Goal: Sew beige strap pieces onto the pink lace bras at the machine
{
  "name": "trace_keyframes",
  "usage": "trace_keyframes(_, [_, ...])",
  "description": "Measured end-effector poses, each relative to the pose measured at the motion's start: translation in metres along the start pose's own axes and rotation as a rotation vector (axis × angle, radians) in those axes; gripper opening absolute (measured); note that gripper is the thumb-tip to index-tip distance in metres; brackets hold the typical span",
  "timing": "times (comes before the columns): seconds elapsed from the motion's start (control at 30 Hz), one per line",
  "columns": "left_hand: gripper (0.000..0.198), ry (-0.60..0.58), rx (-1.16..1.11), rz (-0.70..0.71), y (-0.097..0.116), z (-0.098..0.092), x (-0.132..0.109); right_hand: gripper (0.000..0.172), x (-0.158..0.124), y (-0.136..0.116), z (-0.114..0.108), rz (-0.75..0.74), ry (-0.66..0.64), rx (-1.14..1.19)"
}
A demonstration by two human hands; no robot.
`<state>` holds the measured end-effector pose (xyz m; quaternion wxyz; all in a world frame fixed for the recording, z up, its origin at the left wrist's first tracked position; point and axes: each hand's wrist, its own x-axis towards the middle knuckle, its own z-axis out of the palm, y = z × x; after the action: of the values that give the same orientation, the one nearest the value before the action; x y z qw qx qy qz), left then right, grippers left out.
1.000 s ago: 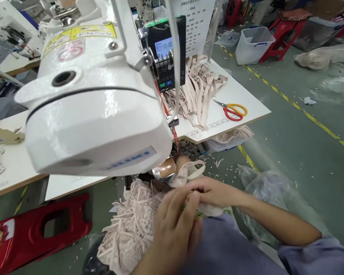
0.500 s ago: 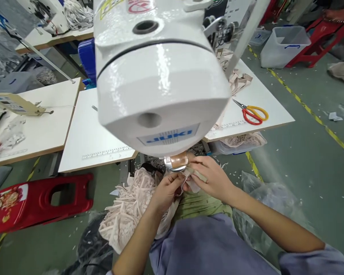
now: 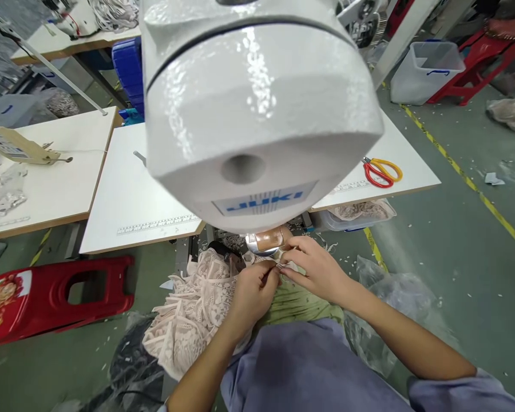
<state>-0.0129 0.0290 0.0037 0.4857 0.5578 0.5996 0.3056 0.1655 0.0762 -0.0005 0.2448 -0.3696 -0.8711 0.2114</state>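
Observation:
Below the white JUKI sewing machine head (image 3: 257, 143), my left hand (image 3: 256, 286) is closed, its fingertips pinching a piece of pale fabric. My right hand (image 3: 313, 266) meets it from the right, thumb and fingers closed on the same pale fabric (image 3: 280, 264). Little of that piece shows between the fingertips. Just above the hands is the machine's metal and copper-coloured arm end (image 3: 266, 239). A heap of pale pink lace garments (image 3: 193, 320) lies left of my left hand, partly behind my forearm.
Yellow-and-red-handled scissors (image 3: 381, 173) lie on the right side of the white table (image 3: 412, 154). A printed ruler (image 3: 158, 224) runs along the left table's front edge. A red stool (image 3: 60, 297) stands left; a clear plastic bag (image 3: 403, 309) lies on the floor at right.
My hands have drawn together at the fabric, the left turning so its back shows more, and less fabric is visible. The view has shifted, so the machine head looks larger.

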Motion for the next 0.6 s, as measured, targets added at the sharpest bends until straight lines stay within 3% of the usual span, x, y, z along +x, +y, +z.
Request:
trace_keyframes(0.17, [0.026, -0.004, -0.089, -0.053, 0.002, -0.001, 0.002, 0.017, -0.002, 0.010, 0.004, -0.100, 0.087, 0.009])
trace_keyframes(0.33, [0.033, -0.046, -0.199, -0.053, -0.007, 0.005, 0.007, 0.011, -0.017, 0.008, 0.034, 0.142, 0.270, 0.334])
trace_keyframes(0.47, [0.040, -0.041, -0.229, -0.103, -0.028, 0.008, 0.016, 0.016, -0.030, 0.004, 0.054, 0.172, 0.306, 0.303])
trace_keyframes(0.53, [0.044, -0.062, -0.216, -0.122, -0.036, 0.001, 0.021, 0.022, -0.027, 0.019, 0.042, 0.143, 0.246, 0.184])
trace_keyframes(0.6, [0.047, -0.058, -0.150, -0.129, -0.038, -0.011, 0.024, 0.028, -0.016, 0.047, 0.008, 0.238, 0.159, -0.052])
